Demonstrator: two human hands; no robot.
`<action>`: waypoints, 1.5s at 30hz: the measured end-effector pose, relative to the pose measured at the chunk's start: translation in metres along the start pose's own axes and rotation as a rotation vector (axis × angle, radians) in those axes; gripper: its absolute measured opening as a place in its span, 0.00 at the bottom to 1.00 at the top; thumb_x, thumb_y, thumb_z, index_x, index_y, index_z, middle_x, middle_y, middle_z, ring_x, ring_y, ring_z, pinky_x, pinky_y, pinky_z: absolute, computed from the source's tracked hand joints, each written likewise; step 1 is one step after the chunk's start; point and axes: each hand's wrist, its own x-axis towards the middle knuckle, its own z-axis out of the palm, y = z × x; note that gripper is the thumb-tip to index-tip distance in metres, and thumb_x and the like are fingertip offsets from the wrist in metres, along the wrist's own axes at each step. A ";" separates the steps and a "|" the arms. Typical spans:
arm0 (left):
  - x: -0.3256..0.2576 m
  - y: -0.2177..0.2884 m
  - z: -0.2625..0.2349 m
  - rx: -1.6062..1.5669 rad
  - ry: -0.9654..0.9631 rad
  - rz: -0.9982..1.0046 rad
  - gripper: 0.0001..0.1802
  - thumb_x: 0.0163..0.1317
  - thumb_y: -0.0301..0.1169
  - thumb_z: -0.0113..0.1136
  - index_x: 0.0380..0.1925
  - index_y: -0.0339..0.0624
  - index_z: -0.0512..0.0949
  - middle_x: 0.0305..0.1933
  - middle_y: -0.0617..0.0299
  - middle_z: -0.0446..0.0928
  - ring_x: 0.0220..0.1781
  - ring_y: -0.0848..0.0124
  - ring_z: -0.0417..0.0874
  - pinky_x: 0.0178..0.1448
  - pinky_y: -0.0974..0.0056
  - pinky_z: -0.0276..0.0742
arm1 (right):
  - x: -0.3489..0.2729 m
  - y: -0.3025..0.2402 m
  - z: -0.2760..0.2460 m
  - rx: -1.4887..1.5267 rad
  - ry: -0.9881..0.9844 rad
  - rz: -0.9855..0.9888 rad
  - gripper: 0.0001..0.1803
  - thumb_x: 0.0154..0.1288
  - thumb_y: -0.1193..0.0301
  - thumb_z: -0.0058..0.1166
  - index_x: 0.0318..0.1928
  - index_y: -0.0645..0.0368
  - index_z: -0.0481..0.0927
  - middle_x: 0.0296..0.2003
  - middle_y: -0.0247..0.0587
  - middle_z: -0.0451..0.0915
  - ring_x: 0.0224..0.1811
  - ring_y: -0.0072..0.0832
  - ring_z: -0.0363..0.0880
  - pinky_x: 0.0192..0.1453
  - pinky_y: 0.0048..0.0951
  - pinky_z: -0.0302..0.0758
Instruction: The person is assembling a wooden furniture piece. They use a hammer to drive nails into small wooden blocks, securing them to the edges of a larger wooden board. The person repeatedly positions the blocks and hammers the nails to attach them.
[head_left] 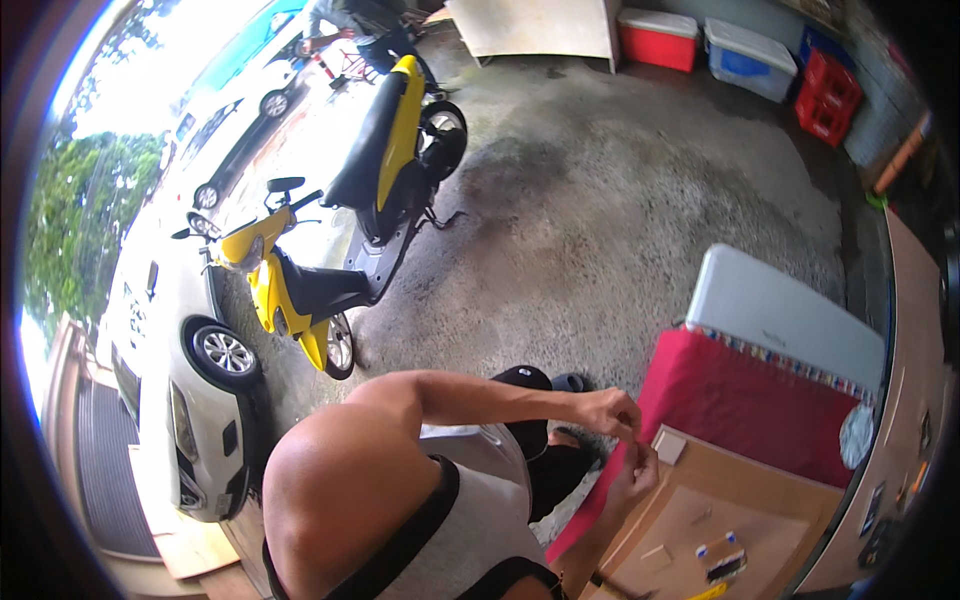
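My left hand (606,411) and my right hand (634,474) are close together over the near edge of the red cloth (745,395). The fingers of both are closed in a pinch; whatever they hold between them is too small to make out. Just beside them, a small pale block (669,446) lies on the corner of a brown framed board (690,520). Farther in on the board are a small dark item with blue-and-white ends (722,558), a thin pale piece (656,557) and a yellow tool (708,592), partly cut off by the lower edge.
Behind the cloth stands a light grey panel (785,315). A long brown board (915,400) runs along the right. Across the concrete floor (600,230) are a yellow scooter (390,150), a white car (175,400), coolers (750,60), red crates (828,98) and another person (365,25).
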 end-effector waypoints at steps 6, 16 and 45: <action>-0.029 0.005 -0.040 -0.578 -0.050 -0.136 0.07 0.59 0.28 0.66 0.36 0.37 0.83 0.32 0.64 0.83 0.33 0.76 0.81 0.35 0.70 0.76 | -0.001 -0.008 0.060 0.613 0.033 0.403 0.08 0.68 0.73 0.49 0.38 0.65 0.78 0.30 0.32 0.73 0.30 0.18 0.67 0.34 0.20 0.62; -0.017 -0.038 -0.036 -0.490 -0.175 -0.126 0.05 0.57 0.20 0.63 0.34 0.39 0.81 0.39 0.63 0.77 0.42 0.73 0.77 0.50 0.67 0.72 | -0.019 -0.025 0.063 0.789 0.178 0.638 0.08 0.64 0.72 0.55 0.37 0.65 0.81 0.26 0.33 0.76 0.28 0.20 0.72 0.34 0.22 0.68; 0.102 -0.119 0.043 0.271 0.166 0.391 0.05 0.56 0.24 0.66 0.34 0.41 0.83 0.38 0.62 0.76 0.39 0.70 0.75 0.46 0.67 0.71 | -0.184 0.035 -0.087 0.222 1.065 0.552 0.29 0.65 0.72 0.46 0.65 0.66 0.59 0.29 0.35 0.69 0.16 0.16 0.63 0.15 0.19 0.64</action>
